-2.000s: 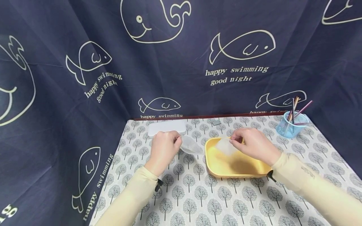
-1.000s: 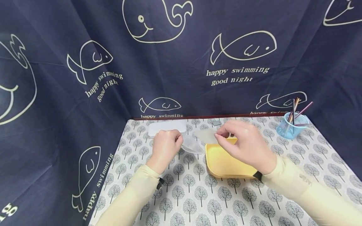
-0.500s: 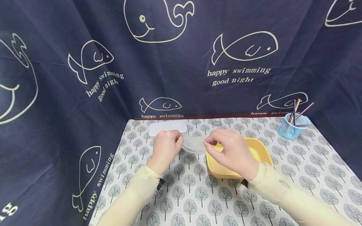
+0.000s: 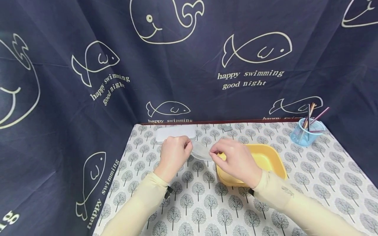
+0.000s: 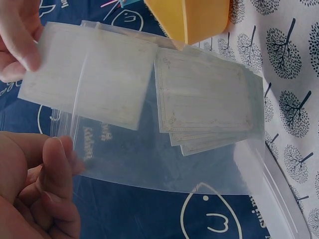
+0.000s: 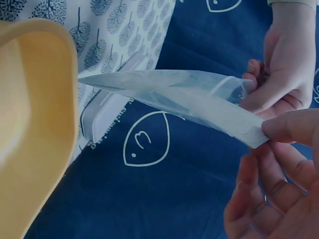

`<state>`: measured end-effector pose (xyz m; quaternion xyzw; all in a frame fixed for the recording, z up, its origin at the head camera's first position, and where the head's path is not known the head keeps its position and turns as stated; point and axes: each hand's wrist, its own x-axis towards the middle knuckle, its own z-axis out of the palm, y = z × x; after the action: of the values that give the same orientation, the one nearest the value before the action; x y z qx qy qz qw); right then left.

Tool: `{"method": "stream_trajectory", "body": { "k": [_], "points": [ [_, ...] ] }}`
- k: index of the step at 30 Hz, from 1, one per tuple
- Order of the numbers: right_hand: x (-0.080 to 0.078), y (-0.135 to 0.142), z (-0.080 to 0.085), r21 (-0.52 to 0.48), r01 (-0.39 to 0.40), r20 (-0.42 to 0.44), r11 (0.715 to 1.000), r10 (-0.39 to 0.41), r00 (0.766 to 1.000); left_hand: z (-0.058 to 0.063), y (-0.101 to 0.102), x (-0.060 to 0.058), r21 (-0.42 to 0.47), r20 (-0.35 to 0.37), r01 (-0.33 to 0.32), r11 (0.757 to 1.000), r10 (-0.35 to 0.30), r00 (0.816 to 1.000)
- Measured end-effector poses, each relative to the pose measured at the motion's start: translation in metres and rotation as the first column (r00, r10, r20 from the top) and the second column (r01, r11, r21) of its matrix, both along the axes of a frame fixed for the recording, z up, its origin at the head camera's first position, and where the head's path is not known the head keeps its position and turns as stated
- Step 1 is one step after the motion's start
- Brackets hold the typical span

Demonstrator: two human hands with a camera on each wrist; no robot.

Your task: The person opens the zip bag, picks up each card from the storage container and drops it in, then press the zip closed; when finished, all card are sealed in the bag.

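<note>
My left hand (image 4: pixel 174 155) pinches the open mouth of a clear zip bag (image 5: pixel 149 172) between thumb and fingers. Inside the bag lies a loose stack of pale cards (image 5: pixel 204 94) with faint printed borders. My right hand (image 4: pixel 236 160) pinches one edge of another pale card (image 5: pixel 114 74), whose far part reaches in through the bag's mouth. This card lies beside the stack in the left wrist view, its held end sticking out. From the right wrist view, the bag gapes around the card (image 6: pixel 254 134). Both hands hover above the table, the right one overlapping the yellow bin's left side.
The yellow bin (image 4: pixel 273 157) stands right of the bag, partly hidden by the right hand. Behind the left hand lies a white flat case (image 4: pixel 175 131). A small grey block (image 4: pixel 227 128) sits at the back, and a light-blue cup (image 4: pixel 302 136) of pencils stands back right.
From over the yellow bin, my right hand has moved left with the card and brought it into the bag's mouth. My left hand has stayed in place, holding the bag.
</note>
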<state>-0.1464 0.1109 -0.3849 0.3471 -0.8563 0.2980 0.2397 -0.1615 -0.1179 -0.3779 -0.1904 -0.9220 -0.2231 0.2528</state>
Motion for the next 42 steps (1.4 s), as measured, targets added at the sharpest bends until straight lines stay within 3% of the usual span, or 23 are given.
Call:
{"method": "stream_trajectory", "body": {
  "k": [11,23,31,42],
  "points": [
    [-0.003,-0.002,-0.004,0.069,0.023,0.033,0.997,-0.025,0.999,0.000,0.003,-0.002,0.004,0.014,0.011,1.000,-0.011,1.000],
    [-0.011,-0.007,-0.010,0.193,0.013,0.137,0.981,-0.040,0.990,0.001,0.006,-0.001,0.003,0.031,0.025,1.000,-0.025,0.999],
    [-0.014,-0.014,-0.009,0.246,0.005,0.232,0.969,-0.064,0.971,0.000,0.007,-0.001,0.000,0.028,0.026,1.000,-0.026,0.999],
    [-0.023,-0.032,-0.009,0.331,-0.037,0.197,0.943,-0.031,0.980,0.002,0.010,-0.001,0.014,0.018,0.049,0.999,-0.049,0.999]
  ]
}}
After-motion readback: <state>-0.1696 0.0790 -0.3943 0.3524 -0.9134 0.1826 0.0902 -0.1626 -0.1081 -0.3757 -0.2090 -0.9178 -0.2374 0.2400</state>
